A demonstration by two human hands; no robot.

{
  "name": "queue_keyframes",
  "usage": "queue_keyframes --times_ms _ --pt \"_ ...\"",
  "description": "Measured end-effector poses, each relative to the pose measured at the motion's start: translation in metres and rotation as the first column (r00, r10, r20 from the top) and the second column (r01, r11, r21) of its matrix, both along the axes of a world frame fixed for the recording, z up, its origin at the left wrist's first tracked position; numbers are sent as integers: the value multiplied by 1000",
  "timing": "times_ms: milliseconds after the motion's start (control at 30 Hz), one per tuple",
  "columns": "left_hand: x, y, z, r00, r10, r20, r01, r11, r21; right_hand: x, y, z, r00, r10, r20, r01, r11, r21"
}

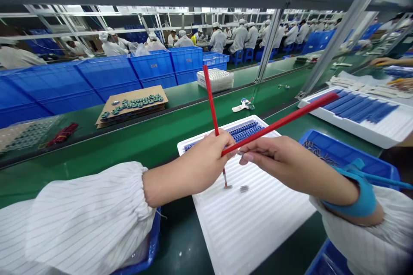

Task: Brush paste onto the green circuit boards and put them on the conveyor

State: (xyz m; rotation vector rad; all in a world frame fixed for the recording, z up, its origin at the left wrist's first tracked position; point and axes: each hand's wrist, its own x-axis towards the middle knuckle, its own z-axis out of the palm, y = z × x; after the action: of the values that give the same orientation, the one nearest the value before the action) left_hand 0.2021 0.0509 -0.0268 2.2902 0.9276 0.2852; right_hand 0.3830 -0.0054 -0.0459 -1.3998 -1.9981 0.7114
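Observation:
My left hand [206, 159] is closed round a thin red stick [210, 99] that stands nearly upright, its lower tip touching a small metal part [228, 186] on the white ribbed tray [251, 223]. My right hand [280, 161] is closed on a second red stick [284, 122] that slants up to the right. Between both hands a tiny metal spring-like part [240, 153] shows at the fingertips. Another small metal part [244, 188] lies loose on the tray. Blue parts [245, 129] fill the tray's far rows.
A blue bin [342, 152] with small parts sits at the right, another white tray [364, 116] of blue pieces beyond it. On the green conveyor [145, 137] lie a cardboard sheet [132, 104] with round parts and a clear box [215, 80]. Blue crates and several seated workers fill the background.

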Motion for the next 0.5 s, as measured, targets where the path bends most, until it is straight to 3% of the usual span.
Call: queue_keyframes --times_ms 100,233,333,500 --pt "-1 1 1 998 -55 6 55 998 -7 3 5 0 985 -6 -171 -24 985 -169" --pt "-4 3 -3 991 -129 36 129 992 -11 3 12 -5 888 -17 -460 -153 931 -331" --pt "-6 7 -8 992 -109 61 113 991 -69 2 16 -9 870 -47 -490 -104 955 -277" --pt "-18 21 -5 997 5 78 0 998 -59 8 38 -21 948 -186 -257 173 982 -70"
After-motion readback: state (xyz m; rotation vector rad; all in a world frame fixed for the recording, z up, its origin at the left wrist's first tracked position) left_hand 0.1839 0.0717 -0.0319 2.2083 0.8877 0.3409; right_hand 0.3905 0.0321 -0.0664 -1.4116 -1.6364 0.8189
